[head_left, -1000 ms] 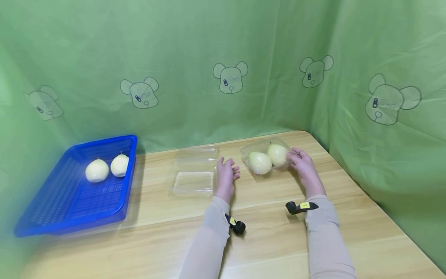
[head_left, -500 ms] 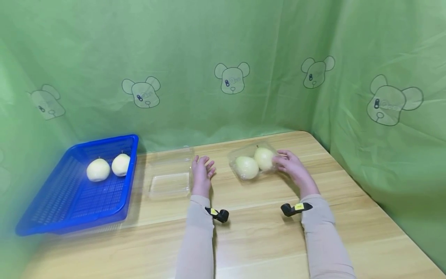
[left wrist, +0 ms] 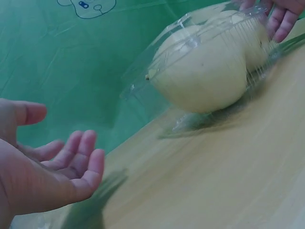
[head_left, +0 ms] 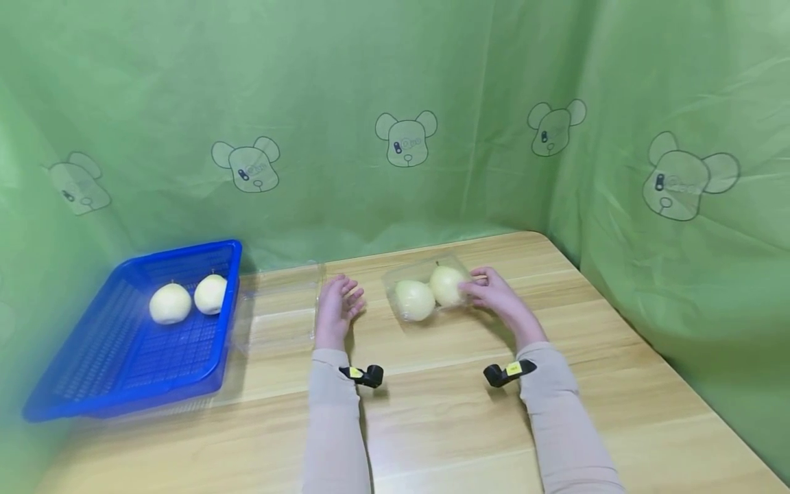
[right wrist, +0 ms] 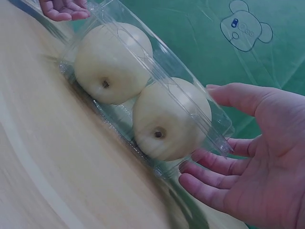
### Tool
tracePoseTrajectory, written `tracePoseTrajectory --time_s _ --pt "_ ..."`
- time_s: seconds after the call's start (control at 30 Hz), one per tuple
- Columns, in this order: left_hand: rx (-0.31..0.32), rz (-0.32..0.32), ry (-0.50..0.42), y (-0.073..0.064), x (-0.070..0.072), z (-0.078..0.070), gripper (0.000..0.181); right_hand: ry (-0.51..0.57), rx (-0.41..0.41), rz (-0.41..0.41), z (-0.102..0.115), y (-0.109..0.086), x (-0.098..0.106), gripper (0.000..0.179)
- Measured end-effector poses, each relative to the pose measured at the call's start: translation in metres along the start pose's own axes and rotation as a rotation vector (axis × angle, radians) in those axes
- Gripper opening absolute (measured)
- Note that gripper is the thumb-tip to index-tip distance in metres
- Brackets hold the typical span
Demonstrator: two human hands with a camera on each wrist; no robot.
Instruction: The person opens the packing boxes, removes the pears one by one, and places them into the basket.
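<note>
Two pale yellow pears (head_left: 415, 300) sit side by side in a clear plastic clamshell box (head_left: 395, 274) on the table. My right hand (head_left: 496, 295) touches the right end of this box; in the right wrist view, the thumb (right wrist: 238, 95) lies by its upper edge and the fingers (right wrist: 209, 191) by its lower corner. My left hand (head_left: 336, 309) is left of the filled box, fingers loosely bent and palm facing it. Against the back of that hand stands a second clear clamshell box (head_left: 278, 329), opened out flat with nothing in it.
On the left stands a blue plastic basket (head_left: 132, 391) with two more pears (head_left: 170, 303) in it. The second box is close to its right wall. A green curtain (head_left: 333, 192) hangs behind the wooden table (head_left: 444, 412) and along its sides.
Both hands have moved left. The filled box has slid left with my right hand, and the other box has slid left beside my left hand, up to the basket.
</note>
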State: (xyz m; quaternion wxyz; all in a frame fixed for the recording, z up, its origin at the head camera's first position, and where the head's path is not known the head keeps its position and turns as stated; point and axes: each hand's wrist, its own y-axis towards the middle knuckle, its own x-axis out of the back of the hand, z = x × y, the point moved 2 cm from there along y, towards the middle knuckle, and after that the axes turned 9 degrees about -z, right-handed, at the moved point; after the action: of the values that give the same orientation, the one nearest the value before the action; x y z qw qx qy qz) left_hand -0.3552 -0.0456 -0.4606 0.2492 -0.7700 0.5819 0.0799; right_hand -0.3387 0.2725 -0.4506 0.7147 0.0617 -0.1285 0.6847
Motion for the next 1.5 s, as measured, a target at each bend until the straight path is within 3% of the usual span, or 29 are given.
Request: tracePoseTrajectory --time_s 0.1,0.27,0.53,0.67,0.8,0.9,1.03,1.3,1.5 --pt "0.020 0.049 0.049 -0.004 -0.002 -0.003 0.056 0.004 -0.013 0.009 0.012 -0.007 -0.005 0.072" --pt "0.036 0.093 0.157 -0.010 -0.011 -0.008 0.053 -0.027 -0.012 0.010 0.011 -0.006 -0.011 0.072" --pt "0.002 0.131 0.313 -0.017 -0.019 -0.012 0.048 -0.075 0.007 0.011 0.005 -0.002 -0.016 0.072" --pt "-0.053 0.118 0.424 -0.024 -0.019 -0.018 0.047 -0.097 0.027 0.027 0.009 -0.006 -0.020 0.069" --pt "-0.160 0.072 0.506 -0.036 -0.019 -0.026 0.042 -0.108 0.043 0.042 0.012 -0.009 -0.023 0.060" --pt "-0.236 0.054 0.508 -0.047 -0.023 -0.029 0.036 -0.096 0.039 0.049 0.014 -0.010 -0.023 0.053" --pt "-0.264 0.094 0.480 -0.062 -0.034 -0.029 0.032 -0.096 0.026 0.032 0.013 -0.008 -0.022 0.049" --pt "-0.209 0.211 0.418 -0.078 -0.052 -0.018 0.030 -0.088 0.010 -0.014 0.012 -0.004 -0.021 0.045" --pt "-0.143 0.305 0.431 -0.091 -0.064 0.002 0.031 -0.062 0.015 -0.047 0.013 -0.003 -0.020 0.049"
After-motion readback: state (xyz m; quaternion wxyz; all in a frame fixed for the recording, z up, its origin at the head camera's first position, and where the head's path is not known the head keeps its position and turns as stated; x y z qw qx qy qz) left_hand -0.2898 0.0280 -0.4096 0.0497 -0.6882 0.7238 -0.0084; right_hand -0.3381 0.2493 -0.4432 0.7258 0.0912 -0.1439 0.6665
